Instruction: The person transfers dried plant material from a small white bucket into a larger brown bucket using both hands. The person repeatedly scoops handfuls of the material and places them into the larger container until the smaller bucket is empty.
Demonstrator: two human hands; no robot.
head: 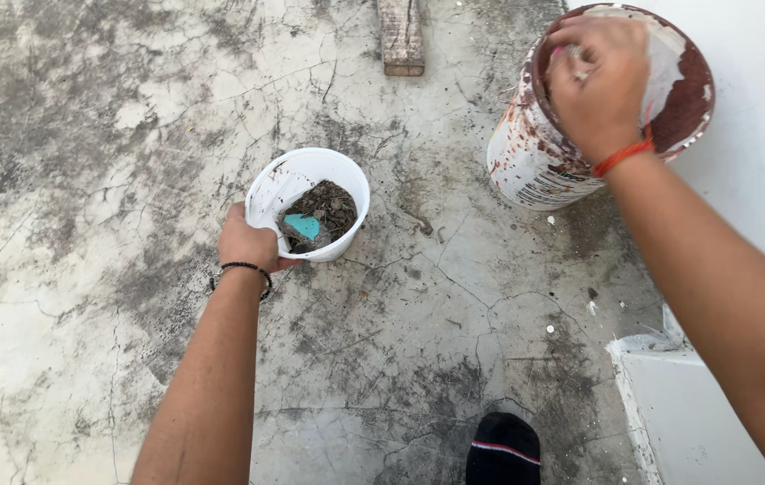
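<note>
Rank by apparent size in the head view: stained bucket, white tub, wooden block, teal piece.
1. stained bucket
2. white tub
3. wooden block, partly cut off by the frame
4. teal piece

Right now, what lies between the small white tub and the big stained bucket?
Only bare cracked concrete floor separates the small white tub from the big stained bucket, in the head view.

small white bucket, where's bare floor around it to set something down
Bare cracked concrete lies left of the small white bucket and left hand, and between it and the shoe. It is crowded at right: the paint-stained bucket, right hand, white wall.
</note>
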